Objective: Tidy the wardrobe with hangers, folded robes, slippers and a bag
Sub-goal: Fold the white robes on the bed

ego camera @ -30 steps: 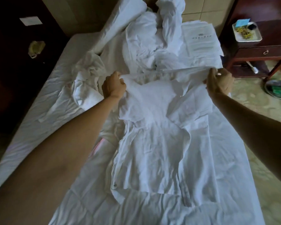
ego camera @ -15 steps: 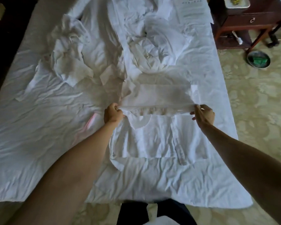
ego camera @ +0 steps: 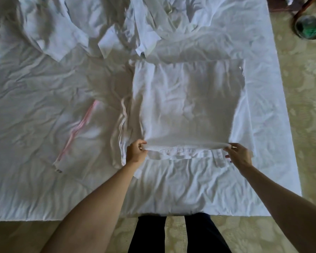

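Observation:
A white robe (ego camera: pixel 186 106) lies spread on the bed, folded into a rough rectangle. My left hand (ego camera: pixel 135 154) pinches its near left corner and my right hand (ego camera: pixel 238 156) pinches the near right corner. Between them the folded edge is pulled taut just above the robe's lower layer. More crumpled white cloth (ego camera: pixel 62 30), perhaps another robe, lies at the far left of the bed.
The bed sheet (ego camera: pixel 35 125) is wrinkled, with a pink-striped strip (ego camera: pixel 77 128) lying left of the robe. A round dish with green contents (ego camera: pixel 308 27) sits on the patterned floor at far right, beside dark furniture legs. My legs stand against the bed's near edge.
Both hands have drawn the robe's far edge toward me, folding it over the lower part. The fold now reaches close to the near end of the robe. The view tilted further down.

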### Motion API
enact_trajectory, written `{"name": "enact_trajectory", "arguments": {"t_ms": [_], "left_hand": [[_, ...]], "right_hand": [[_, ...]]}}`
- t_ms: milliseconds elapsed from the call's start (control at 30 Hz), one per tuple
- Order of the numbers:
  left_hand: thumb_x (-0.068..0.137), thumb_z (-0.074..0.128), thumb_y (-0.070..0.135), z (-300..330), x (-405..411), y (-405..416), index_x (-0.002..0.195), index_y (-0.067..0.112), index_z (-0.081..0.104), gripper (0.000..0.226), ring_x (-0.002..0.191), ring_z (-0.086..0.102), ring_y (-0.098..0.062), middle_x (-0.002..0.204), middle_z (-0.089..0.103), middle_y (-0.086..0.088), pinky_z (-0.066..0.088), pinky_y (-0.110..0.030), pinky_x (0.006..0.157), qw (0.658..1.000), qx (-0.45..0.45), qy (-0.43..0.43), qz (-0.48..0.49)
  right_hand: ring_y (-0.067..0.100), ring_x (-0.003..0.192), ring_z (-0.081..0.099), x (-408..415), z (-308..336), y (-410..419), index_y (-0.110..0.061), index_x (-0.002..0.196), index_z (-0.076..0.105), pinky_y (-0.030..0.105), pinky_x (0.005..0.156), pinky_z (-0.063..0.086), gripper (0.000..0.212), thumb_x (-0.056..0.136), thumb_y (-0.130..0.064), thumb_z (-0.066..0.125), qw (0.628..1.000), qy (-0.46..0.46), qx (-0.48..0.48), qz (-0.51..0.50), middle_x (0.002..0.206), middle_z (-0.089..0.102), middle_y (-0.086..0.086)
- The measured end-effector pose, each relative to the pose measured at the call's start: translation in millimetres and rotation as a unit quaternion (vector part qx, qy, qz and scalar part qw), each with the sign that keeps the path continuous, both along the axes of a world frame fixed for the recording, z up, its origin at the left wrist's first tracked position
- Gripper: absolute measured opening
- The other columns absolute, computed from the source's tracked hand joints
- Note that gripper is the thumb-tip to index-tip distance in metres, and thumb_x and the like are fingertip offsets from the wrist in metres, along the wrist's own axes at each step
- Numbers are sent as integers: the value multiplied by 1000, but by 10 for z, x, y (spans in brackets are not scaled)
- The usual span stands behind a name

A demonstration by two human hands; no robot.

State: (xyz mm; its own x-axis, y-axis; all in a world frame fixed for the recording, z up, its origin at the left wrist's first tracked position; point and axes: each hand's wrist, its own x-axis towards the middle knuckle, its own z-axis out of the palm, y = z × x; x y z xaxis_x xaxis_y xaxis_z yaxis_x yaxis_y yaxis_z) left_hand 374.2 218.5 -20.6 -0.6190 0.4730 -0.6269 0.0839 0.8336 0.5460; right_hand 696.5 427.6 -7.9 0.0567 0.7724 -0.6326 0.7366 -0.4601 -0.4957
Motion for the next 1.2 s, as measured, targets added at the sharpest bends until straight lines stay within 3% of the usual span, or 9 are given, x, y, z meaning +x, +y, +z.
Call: {"name": "enact_trajectory", "arguments": {"t_ms": [100,167,267,367,567,733,967,1067,1200], "left_hand": [[72,67,15,-115,-74,-48,102,30,70,34,88,65,-16,99,71,4,54,-30,77,999,-14,-14,-40],[77,61,21,-79,-133,-85,97,34,69,25,88,62,-13,93,68,15,49,-29,76,998,-30,19,-59],[81,60,19,-3,-309,-140,93,23,67,15,90,66,-23,93,73,7,48,-30,74,992,-13,122,5],[82,60,13,-37,-603,-259,98,21,61,19,99,65,-29,103,70,1,46,-33,77,980,-10,176,96],[87,68,35,-339,-1152,-448,120,16,53,41,115,57,-28,123,58,-6,46,-39,88,984,-42,166,44],[77,71,59,-513,-1256,-331,114,20,51,57,113,56,-25,117,55,-1,48,-38,90,988,-30,148,31],[79,76,44,-621,-1326,-358,121,20,49,56,112,59,-28,120,63,-3,47,-36,85,985,-56,151,-63],[79,72,30,-610,-1323,-396,116,15,54,44,106,56,-28,113,57,-6,52,-43,83,961,49,255,-91],[84,63,54,-502,-1222,-268,98,23,58,34,91,64,-22,96,66,5,54,-39,80,974,13,191,-124]], "right_hand": [[32,84,69,-56,-187,-83,-15,110,72,44,80,56,39,78,-37,69,998,-41,36,-10,98,71,9],[31,92,61,-191,-161,-218,-17,105,71,38,85,48,29,81,-32,68,990,-90,104,-42,112,60,11],[32,91,60,-521,-80,-530,-20,97,68,39,76,48,14,84,-22,64,974,-99,198,-41,109,54,8],[28,76,63,-1009,-116,-976,-24,89,66,38,64,52,10,82,-18,69,971,-37,219,92,99,59,0],[17,75,65,-2370,-204,-1956,-25,95,67,30,65,49,15,81,-21,70,952,88,113,270,92,67,-7],[22,96,65,-3041,-466,-2355,-21,116,58,34,75,50,35,90,-42,63,926,10,72,370,118,62,-4],[30,91,66,-3190,-671,-2434,-16,114,49,32,66,43,38,86,-30,69,944,-29,45,324,102,69,6],[27,78,62,-3168,-603,-2393,-18,95,57,31,63,44,21,81,-31,67,952,-6,28,305,86,66,1],[24,67,55,-3077,-548,-2368,-16,75,48,30,58,36,26,82,-32,67,963,38,20,265,71,59,-1]]}}
